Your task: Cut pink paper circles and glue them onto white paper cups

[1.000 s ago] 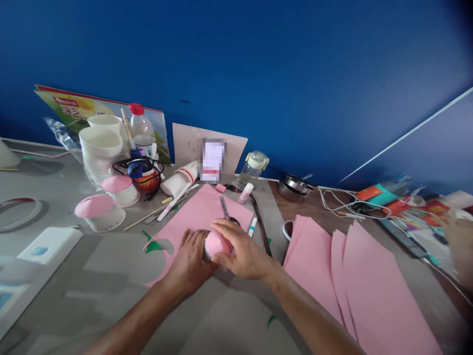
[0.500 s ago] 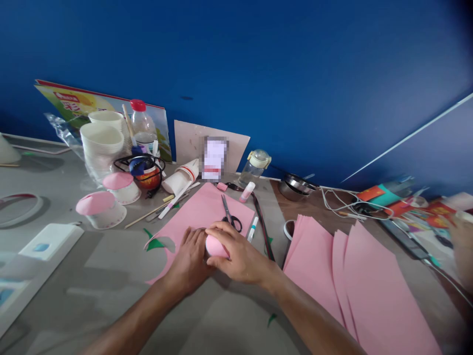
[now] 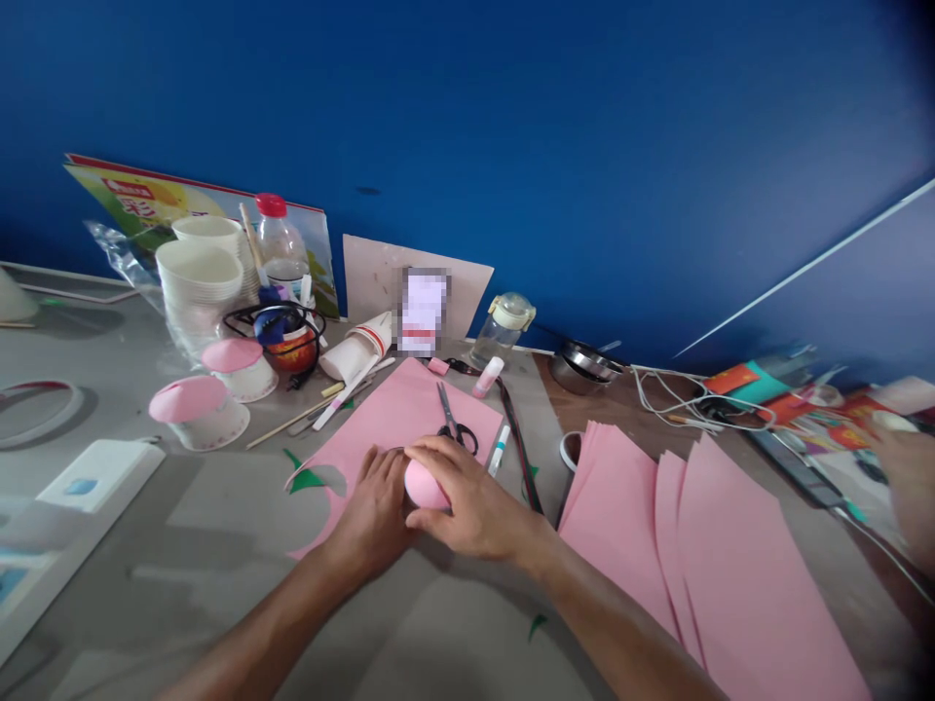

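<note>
Between my hands is a small round thing with a pink paper top (image 3: 425,487), resembling the pink-topped paper cups at the left; its lower part is hidden. My right hand (image 3: 478,501) curves over it, fingers across the far side and thumb at the near side. My left hand (image 3: 376,506) presses against its left side, fingers held together and tips partly out of sight. Just beyond lie black-handled scissors (image 3: 454,424) on a cut sheet of pink paper (image 3: 401,404). A glue stick (image 3: 488,378) stands behind them, and a white marker (image 3: 500,450) lies to the right.
Two pink-topped paper cups (image 3: 197,414) stand left, before stacked white cups (image 3: 199,292). Pink sheets (image 3: 737,574) lie at the right. A glass jar (image 3: 504,326), metal bowls (image 3: 584,365) and a blurred phone screen (image 3: 424,312) line the back. Another person's hand (image 3: 910,477) is at far right.
My hands stay nearly still on the pink-topped cup. The view has shifted very slightly. At far right, the other person's hand has moved a little to the left.
</note>
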Demonstrator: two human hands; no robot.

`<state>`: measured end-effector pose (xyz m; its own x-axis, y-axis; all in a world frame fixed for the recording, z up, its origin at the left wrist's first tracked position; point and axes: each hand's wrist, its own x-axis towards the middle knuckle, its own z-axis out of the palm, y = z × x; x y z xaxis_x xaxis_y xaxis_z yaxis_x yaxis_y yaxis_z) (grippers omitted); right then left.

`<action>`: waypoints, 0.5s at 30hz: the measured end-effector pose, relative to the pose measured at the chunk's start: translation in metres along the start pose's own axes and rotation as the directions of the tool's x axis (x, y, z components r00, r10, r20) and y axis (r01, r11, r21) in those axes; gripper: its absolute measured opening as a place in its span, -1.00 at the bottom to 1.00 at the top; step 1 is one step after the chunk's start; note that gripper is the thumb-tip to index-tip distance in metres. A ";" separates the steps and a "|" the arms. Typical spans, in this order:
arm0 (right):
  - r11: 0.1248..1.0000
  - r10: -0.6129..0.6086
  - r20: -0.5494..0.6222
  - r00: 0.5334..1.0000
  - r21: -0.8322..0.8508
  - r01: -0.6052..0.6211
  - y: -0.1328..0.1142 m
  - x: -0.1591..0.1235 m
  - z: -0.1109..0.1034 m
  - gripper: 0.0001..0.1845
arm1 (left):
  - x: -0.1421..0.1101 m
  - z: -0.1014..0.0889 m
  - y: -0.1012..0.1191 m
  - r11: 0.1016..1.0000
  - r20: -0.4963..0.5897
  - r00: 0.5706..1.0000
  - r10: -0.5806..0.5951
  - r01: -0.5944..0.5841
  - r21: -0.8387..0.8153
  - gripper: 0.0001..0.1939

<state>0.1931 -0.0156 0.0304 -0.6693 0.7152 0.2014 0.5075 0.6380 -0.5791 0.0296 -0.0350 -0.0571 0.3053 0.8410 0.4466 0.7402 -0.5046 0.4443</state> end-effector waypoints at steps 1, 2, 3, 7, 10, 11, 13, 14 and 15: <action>1.000 -0.024 -0.022 0.999 -0.018 0.023 0.000 -0.001 -0.002 -0.28 | 0.000 0.000 0.000 1.000 0.008 1.000 0.003 -0.003 -0.007 -0.36; 0.998 -0.051 -0.052 0.997 -0.032 0.050 0.000 -0.001 -0.005 -0.24 | 0.000 -0.001 -0.001 1.000 0.012 1.000 0.005 -0.004 -0.015 -0.35; 0.996 -0.080 -0.087 0.993 -0.040 0.077 0.000 -0.002 -0.007 -0.22 | 0.000 -0.001 0.000 1.000 0.014 1.000 0.003 -0.003 -0.023 -0.37; 0.989 -0.144 -0.191 0.971 -0.050 0.137 0.001 -0.006 -0.014 -0.27 | 0.002 -0.003 0.002 0.999 0.017 0.999 -0.028 0.028 -0.032 -0.42; 0.990 -0.143 -0.220 0.965 -0.038 0.138 0.004 -0.008 -0.009 -0.37 | 0.004 -0.004 0.003 0.999 0.013 0.999 -0.032 0.033 -0.026 -0.42; 0.991 -0.136 -0.228 0.964 -0.030 0.133 0.005 -0.008 -0.006 -0.41 | 0.004 -0.004 0.004 0.999 0.010 0.999 -0.034 0.034 -0.025 -0.43; 0.993 -0.116 -0.243 0.963 -0.013 0.117 0.008 -0.007 -0.001 -0.46 | 0.005 -0.004 0.005 0.999 0.003 0.999 -0.039 0.040 -0.024 -0.45; 0.994 -0.108 -0.251 0.962 -0.007 0.110 0.008 -0.006 0.002 -0.47 | 0.005 -0.003 0.005 0.999 -0.002 0.999 -0.040 0.040 -0.024 -0.45; 0.994 -0.103 -0.257 0.961 -0.004 0.106 0.009 -0.004 0.003 -0.47 | 0.005 -0.003 0.005 0.999 -0.009 0.999 -0.038 0.038 -0.022 -0.45</action>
<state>0.1987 -0.0142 0.0218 -0.5563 0.6945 0.4563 0.4355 0.7113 -0.5516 0.0332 -0.0343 -0.0504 0.2720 0.8578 0.4362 0.7378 -0.4769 0.4778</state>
